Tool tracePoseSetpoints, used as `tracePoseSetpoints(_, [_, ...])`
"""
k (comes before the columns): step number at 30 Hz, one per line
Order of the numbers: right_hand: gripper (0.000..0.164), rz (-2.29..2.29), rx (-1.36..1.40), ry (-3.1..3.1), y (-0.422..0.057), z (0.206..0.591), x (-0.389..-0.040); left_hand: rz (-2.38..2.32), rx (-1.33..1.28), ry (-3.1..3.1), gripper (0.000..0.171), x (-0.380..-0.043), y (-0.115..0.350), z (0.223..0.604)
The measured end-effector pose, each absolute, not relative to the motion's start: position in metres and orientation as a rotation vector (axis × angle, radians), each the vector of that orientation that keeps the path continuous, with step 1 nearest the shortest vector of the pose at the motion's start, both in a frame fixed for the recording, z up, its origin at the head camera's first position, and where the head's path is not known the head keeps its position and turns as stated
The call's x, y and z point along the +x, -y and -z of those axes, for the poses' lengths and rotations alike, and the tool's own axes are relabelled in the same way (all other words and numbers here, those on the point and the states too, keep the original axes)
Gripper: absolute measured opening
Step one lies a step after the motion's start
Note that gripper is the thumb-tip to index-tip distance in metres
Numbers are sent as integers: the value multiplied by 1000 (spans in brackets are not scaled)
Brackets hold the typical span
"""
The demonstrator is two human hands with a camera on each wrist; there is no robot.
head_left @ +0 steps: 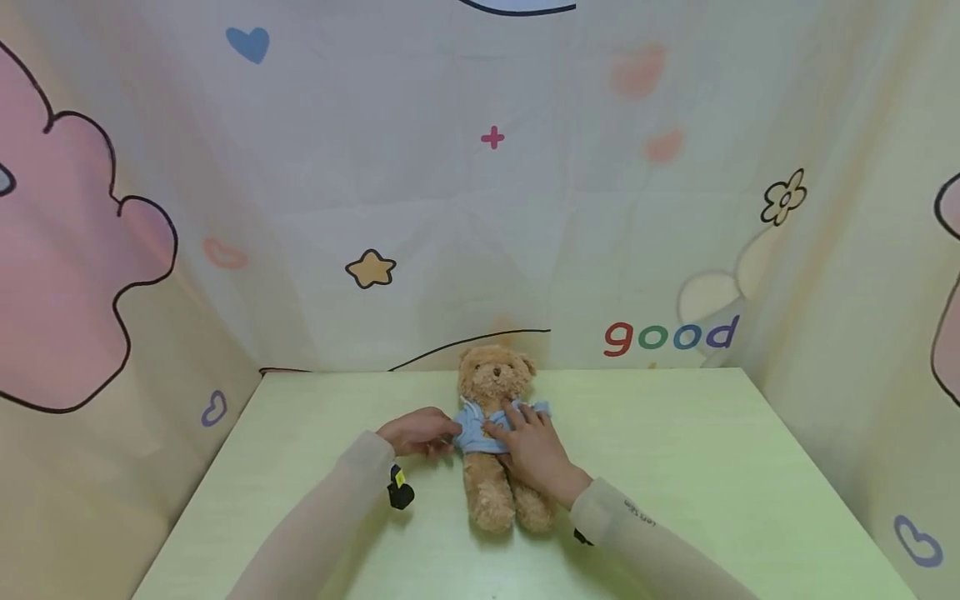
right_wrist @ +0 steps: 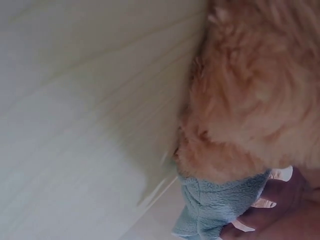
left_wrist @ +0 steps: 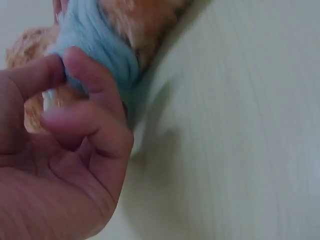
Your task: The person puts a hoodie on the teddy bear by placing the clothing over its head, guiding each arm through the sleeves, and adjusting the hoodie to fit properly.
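A brown teddy bear (head_left: 487, 496) in a light blue shirt (head_left: 472, 437) lies face up on the table (head_left: 660, 467), its head toward the back. At the bear's side, my left hand (head_left: 420, 432) pinches the shirt's sleeve edge between thumb and curled fingers; the left wrist view shows the blue cloth (left_wrist: 95, 40) right at the fingertips. My right hand (head_left: 536, 450) rests across the bear's chest and belly with its fingers extended over the shirt. In the right wrist view, a furry leg (right_wrist: 250, 100) fills much of the frame, partly hiding that hand.
A printed curtain (head_left: 420, 183) with hearts, a star and the word "good" hangs behind the table and along both sides. Black wrist devices show under both sleeves, one with a yellow mark (head_left: 400, 483) beside the left arm.
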State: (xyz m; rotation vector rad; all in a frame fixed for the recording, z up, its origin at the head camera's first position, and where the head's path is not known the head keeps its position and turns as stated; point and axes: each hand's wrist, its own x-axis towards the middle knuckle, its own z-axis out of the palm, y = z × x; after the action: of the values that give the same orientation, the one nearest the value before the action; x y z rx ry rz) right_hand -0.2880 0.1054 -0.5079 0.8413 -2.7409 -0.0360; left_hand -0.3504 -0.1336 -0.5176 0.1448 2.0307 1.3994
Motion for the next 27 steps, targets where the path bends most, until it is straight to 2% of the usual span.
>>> tracePoseSetpoints(4, [51, 26, 863, 2719, -108, 511, -287, -1316, 158, -2140, 16, -347, 127, 513])
tracePoseSetpoints(8, [50, 4, 863, 2711, -112, 513, -286, -1229, 245, -2301, 40, -345, 124, 509])
tracePoseSetpoints(10, [49, -4, 855, 2707, -114, 513, -286, -1167, 318, -2380, 43, -345, 123, 506])
tracePoseSetpoints(15, [48, -32, 876, 2690, -118, 514, -287, -918, 520, -2553, 16, -346, 120, 495])
tracePoseSetpoints(21, [50, -89, 884, 2714, -120, 513, -286, -639, 676, -2704, 16, -346, 117, 487])
tracePoseSetpoints(27, [50, -63, 864, 2746, -119, 510, -289, -713, 720, -2659, 17, -358, 130, 491])
